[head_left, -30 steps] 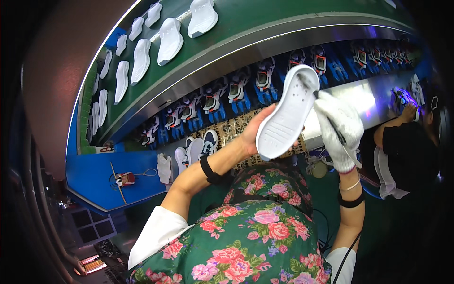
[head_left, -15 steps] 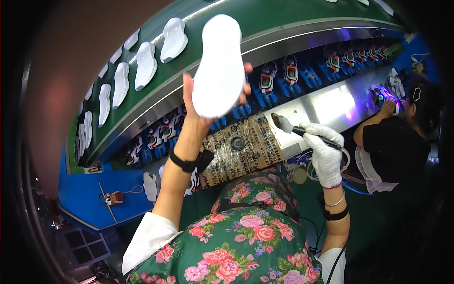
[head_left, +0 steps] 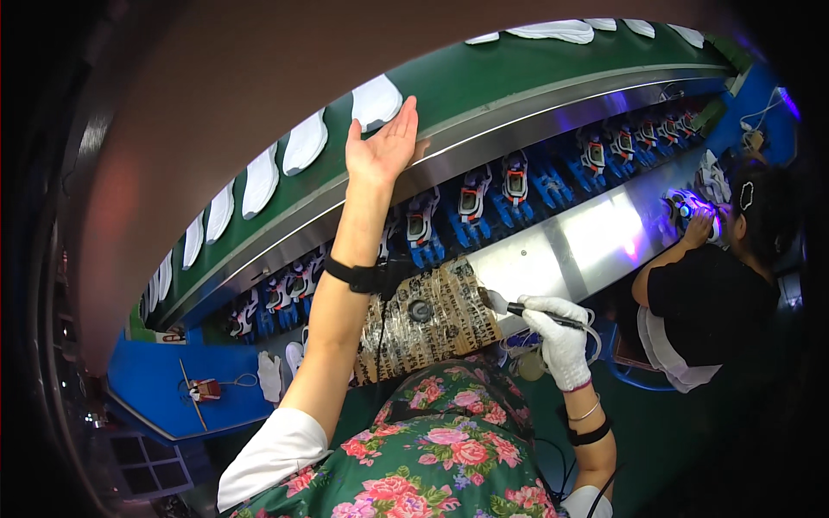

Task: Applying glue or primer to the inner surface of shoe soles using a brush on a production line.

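Note:
My left hand (head_left: 382, 154) is bare and reaches out over the green conveyor belt, palm up with fingers stretched out. Just beyond its fingers a white shoe sole (head_left: 376, 99) lies on the belt; the fingers overlap its near edge, and whether they touch it I cannot tell. On my right hand (head_left: 561, 344) is a white knit glove, closed around a brush (head_left: 518, 308) with a dark handle. The brush's bristle end points left, over the edge of the tape-wrapped board (head_left: 432, 315).
More white soles (head_left: 262, 183) line the green belt (head_left: 466, 82). Below its metal edge runs a lower row of shoe uppers (head_left: 472, 200) on blue holders. A metal bench (head_left: 522, 259) extends right toward a co-worker (head_left: 704, 272) handling a shoe under violet light. At left stands a blue table (head_left: 155, 367).
The sole that my left hand held up is out of that hand, which now reaches to the belt with fingers open. My right hand and brush have shifted left and lower.

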`<state>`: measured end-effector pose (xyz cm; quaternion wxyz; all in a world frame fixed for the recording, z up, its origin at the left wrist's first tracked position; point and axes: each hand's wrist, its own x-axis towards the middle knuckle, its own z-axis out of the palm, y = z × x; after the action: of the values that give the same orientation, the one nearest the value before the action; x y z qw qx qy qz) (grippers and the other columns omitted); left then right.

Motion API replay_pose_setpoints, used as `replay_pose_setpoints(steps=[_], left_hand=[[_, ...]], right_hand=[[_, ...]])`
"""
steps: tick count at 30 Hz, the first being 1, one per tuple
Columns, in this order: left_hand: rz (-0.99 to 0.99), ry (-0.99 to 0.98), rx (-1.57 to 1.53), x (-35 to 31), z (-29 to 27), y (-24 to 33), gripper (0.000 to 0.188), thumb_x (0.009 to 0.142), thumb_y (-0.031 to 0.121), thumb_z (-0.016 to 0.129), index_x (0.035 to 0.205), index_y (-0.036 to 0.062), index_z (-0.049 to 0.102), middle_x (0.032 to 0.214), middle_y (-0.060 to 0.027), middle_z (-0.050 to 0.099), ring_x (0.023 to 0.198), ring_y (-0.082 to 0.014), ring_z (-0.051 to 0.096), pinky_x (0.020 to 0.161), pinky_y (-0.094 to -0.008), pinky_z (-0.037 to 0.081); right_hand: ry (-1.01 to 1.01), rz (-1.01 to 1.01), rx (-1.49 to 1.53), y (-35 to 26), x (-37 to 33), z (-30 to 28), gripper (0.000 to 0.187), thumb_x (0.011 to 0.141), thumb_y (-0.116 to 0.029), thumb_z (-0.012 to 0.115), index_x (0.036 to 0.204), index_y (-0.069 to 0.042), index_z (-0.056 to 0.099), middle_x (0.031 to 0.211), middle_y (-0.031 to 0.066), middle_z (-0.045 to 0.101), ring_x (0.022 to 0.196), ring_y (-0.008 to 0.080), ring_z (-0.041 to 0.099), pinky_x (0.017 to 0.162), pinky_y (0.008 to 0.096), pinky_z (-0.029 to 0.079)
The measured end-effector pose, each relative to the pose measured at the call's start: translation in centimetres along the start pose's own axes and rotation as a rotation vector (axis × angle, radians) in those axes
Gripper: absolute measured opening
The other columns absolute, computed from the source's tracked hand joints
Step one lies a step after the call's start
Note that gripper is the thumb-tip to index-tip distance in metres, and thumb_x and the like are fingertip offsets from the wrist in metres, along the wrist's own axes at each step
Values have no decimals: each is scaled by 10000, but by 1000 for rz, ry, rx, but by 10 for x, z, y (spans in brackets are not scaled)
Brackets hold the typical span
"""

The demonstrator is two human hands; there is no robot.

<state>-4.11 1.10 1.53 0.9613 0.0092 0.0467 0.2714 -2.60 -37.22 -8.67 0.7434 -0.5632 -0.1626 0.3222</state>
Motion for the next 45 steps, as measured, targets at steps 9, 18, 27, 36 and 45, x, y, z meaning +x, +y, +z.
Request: replay_pose_setpoints(steps=[9,18,27,36,45], left_hand=[[-204,-46,1137,70,69,-81,793,972,331,573,1530,-70,177,1474,-293,397,1281,-338,516,1058,-401,438],[110,156,2473,209,79,-90,783,913,361,632,1505,-45,320,1174,-199,661,768,-208,685,662,-339,572],[386,34,2122,164,70,-80,325,827,245,797,985,28,614,970,-91,589,909,-187,613,738,-391,604],[134,-44,960,-81,42,-87,688,855,115,640,1476,33,355,1435,-208,452,1308,-327,489,1064,-463,451],[-336,422,838,-227,-85,-77,615,722,246,671,1249,-53,560,942,-181,686,842,-294,694,838,-398,559]], right_hand=[[66,130,240,0,11,-24,170,804,63,704,969,42,743,978,142,745,875,173,702,810,262,549],[158,101,357,-13,14,-35,157,803,86,669,944,45,726,932,156,735,704,144,638,659,247,513],[140,140,422,-2,14,-49,186,804,87,676,974,38,732,945,128,741,823,163,687,760,247,533],[140,75,526,-15,16,-33,190,837,101,643,1003,40,712,1011,164,725,773,150,656,682,223,519],[-13,40,661,-33,9,-9,224,857,101,616,1061,41,689,1088,196,695,837,175,655,709,240,531]])
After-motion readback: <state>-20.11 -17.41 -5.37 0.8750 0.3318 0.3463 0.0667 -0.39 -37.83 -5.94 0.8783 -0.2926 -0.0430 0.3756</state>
